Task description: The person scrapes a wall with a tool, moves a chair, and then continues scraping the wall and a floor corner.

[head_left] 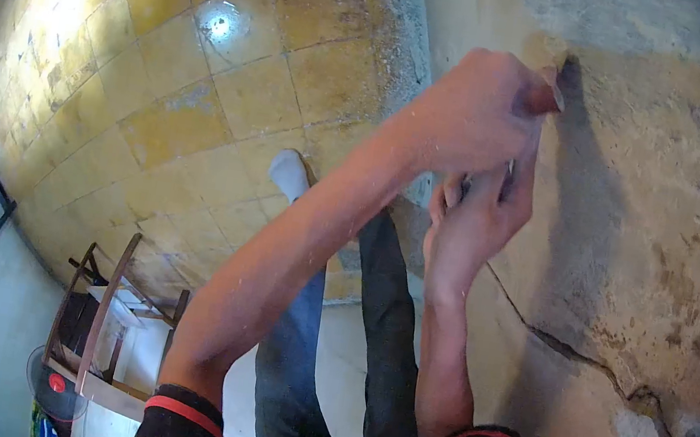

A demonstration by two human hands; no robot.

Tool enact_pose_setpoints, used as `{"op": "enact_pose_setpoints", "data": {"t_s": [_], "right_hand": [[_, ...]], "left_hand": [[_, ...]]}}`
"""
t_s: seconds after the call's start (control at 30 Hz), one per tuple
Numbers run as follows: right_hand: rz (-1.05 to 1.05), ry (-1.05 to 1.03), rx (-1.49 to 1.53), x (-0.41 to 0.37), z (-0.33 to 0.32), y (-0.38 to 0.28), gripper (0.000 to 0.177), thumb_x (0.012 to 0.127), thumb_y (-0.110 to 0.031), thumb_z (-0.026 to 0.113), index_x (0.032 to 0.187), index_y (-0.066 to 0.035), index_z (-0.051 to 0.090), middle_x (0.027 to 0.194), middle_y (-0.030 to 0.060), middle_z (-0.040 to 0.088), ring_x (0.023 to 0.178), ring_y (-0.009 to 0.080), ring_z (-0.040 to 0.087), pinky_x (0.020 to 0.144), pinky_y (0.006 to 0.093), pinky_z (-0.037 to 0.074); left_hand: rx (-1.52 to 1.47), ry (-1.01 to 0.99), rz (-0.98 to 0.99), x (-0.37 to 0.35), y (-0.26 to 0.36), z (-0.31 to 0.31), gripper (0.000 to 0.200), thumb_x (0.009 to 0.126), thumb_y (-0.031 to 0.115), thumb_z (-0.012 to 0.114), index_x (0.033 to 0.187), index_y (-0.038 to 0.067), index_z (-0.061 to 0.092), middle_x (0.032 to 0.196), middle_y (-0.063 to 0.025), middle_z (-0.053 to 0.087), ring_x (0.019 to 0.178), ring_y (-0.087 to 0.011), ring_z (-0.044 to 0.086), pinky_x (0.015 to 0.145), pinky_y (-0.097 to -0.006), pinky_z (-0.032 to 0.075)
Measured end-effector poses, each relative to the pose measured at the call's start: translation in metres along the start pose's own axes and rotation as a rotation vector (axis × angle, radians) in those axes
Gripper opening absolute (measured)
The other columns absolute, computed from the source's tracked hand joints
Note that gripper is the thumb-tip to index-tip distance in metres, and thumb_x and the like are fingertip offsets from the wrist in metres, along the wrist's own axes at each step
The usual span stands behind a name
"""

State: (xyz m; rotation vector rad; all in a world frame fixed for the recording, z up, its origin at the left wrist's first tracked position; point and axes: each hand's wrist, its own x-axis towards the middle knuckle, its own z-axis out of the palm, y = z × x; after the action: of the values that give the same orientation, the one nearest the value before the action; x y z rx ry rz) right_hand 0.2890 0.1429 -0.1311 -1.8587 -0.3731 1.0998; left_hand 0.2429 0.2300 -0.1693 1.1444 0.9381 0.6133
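Note:
Both of my arms reach up and to the right, in front of a rough, stained wall (677, 184). My left hand (495, 109) is closed, its fingers curled near the wall; what it holds, if anything, is hidden. Just below it my right hand (479, 223) is bent closed, with the fingertips partly covered by my left hand. A small dark bit shows between its fingers, too small to name. The two hands overlap or nearly touch.
Yellow floor tiles (233, 95) spread at the upper left, with pale debris along the wall's foot. A long crack (564, 347) runs across the wall. Wooden furniture (109, 310) and a fan (57, 383) stand at the lower left.

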Motion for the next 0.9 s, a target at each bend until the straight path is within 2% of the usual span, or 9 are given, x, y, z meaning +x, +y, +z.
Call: {"op": "enact_pose_setpoints", "data": {"t_s": [0.1, 0.17, 0.3, 0.4, 0.5, 0.63, 0.73, 0.8, 0.9], "right_hand": [[0.001, 0.075, -0.044, -0.016, -0.011, -0.014, 0.052, 0.093, -0.013, 0.048, 0.143, -0.008, 0.033, 0.069, -0.0014, 0.047, 0.047, 0.0026, 0.037, 0.037, 0.0198, 0.028], [0.064, 0.089, -0.042, -0.021, -0.009, -0.023, 0.052, 0.093, -0.012, 0.047, 0.143, -0.008, 0.033, 0.069, -0.0015, 0.048, 0.047, 0.0026, 0.037, 0.037, 0.0207, 0.028], [0.018, 0.031, 0.012, -0.01, 0.004, -0.009, 0.054, 0.093, -0.011, 0.046, 0.145, -0.008, 0.029, 0.067, -0.0011, 0.047, 0.047, 0.0027, 0.036, 0.037, 0.0215, 0.027], [0.097, 0.043, 0.025, -0.024, -0.013, -0.02, 0.055, 0.094, -0.01, 0.044, 0.146, -0.012, 0.028, 0.066, -0.0017, 0.044, 0.047, 0.0028, 0.035, 0.037, 0.0213, 0.027], [0.082, 0.031, 0.086, -0.021, 0.0, -0.015, 0.054, 0.094, -0.011, 0.044, 0.146, -0.014, 0.027, 0.067, -0.002, 0.045, 0.046, 0.0023, 0.035, 0.035, 0.0207, 0.026], [0.132, 0.044, 0.196, -0.027, 0.0, -0.018, 0.045, 0.095, -0.014, 0.044, 0.14, -0.011, 0.036, 0.077, -0.0021, 0.047, 0.049, 0.0021, 0.034, 0.037, 0.0174, 0.025], [0.132, 0.032, 0.002, -0.016, -0.005, -0.017, 0.054, 0.094, -0.01, 0.043, 0.146, -0.015, 0.028, 0.065, -0.0016, 0.044, 0.046, 0.0018, 0.034, 0.035, 0.0202, 0.027], [0.085, 0.028, 0.074, -0.016, 0.004, -0.008, 0.054, 0.094, -0.01, 0.044, 0.145, -0.014, 0.029, 0.064, -0.0023, 0.043, 0.046, 0.0016, 0.034, 0.035, 0.0199, 0.026], [0.074, 0.045, 0.09, -0.022, -0.002, -0.012, 0.054, 0.093, -0.01, 0.045, 0.145, -0.014, 0.03, 0.062, -0.0034, 0.042, 0.045, 0.0015, 0.034, 0.035, 0.02, 0.026]], "left_hand": [[0.075, -0.035, 0.096, -0.018, 0.008, 0.009, 0.026, 0.081, 0.015, 0.061, 0.071, -0.007, 0.052, 0.052, -0.01, 0.04, 0.052, -0.0133, 0.037, 0.049, -0.0365, 0.038], [0.078, -0.022, 0.061, -0.014, 0.009, 0.008, 0.025, 0.081, 0.015, 0.061, 0.072, -0.007, 0.053, 0.053, -0.0097, 0.04, 0.053, -0.0133, 0.037, 0.049, -0.0366, 0.038], [0.078, -0.041, -0.041, -0.006, 0.007, -0.004, 0.025, 0.082, 0.016, 0.061, 0.073, -0.007, 0.055, 0.054, -0.0094, 0.04, 0.054, -0.0134, 0.037, 0.05, -0.0368, 0.038], [0.008, 0.006, 0.048, -0.02, 0.012, 0.013, 0.025, 0.082, 0.016, 0.061, 0.072, -0.006, 0.055, 0.055, -0.0089, 0.039, 0.053, -0.0136, 0.037, 0.049, -0.0364, 0.038], [0.026, -0.086, -0.083, -0.012, 0.012, -0.002, 0.025, 0.083, 0.015, 0.061, 0.072, -0.006, 0.054, 0.054, -0.0096, 0.04, 0.053, -0.0138, 0.038, 0.049, -0.036, 0.038], [0.044, -0.084, -0.001, -0.016, 0.008, -0.001, 0.026, 0.083, 0.015, 0.06, 0.07, -0.006, 0.053, 0.053, -0.0102, 0.04, 0.052, -0.0137, 0.039, 0.048, -0.0357, 0.037], [0.031, -0.082, -0.044, -0.013, 0.01, 0.004, 0.026, 0.082, 0.015, 0.06, 0.07, -0.007, 0.053, 0.052, -0.0129, 0.041, 0.051, -0.0147, 0.04, 0.049, -0.0374, 0.038], [0.006, -0.075, -0.087, -0.008, 0.008, -0.007, 0.026, 0.081, 0.015, 0.06, 0.069, -0.007, 0.053, 0.052, -0.0155, 0.043, 0.05, -0.0156, 0.041, 0.05, -0.0393, 0.039], [0.092, -0.057, 0.126, -0.019, 0.005, 0.005, 0.024, 0.08, 0.015, 0.06, 0.071, -0.007, 0.055, 0.054, -0.0198, 0.048, 0.049, -0.0203, 0.041, 0.052, -0.0411, 0.041]]}}
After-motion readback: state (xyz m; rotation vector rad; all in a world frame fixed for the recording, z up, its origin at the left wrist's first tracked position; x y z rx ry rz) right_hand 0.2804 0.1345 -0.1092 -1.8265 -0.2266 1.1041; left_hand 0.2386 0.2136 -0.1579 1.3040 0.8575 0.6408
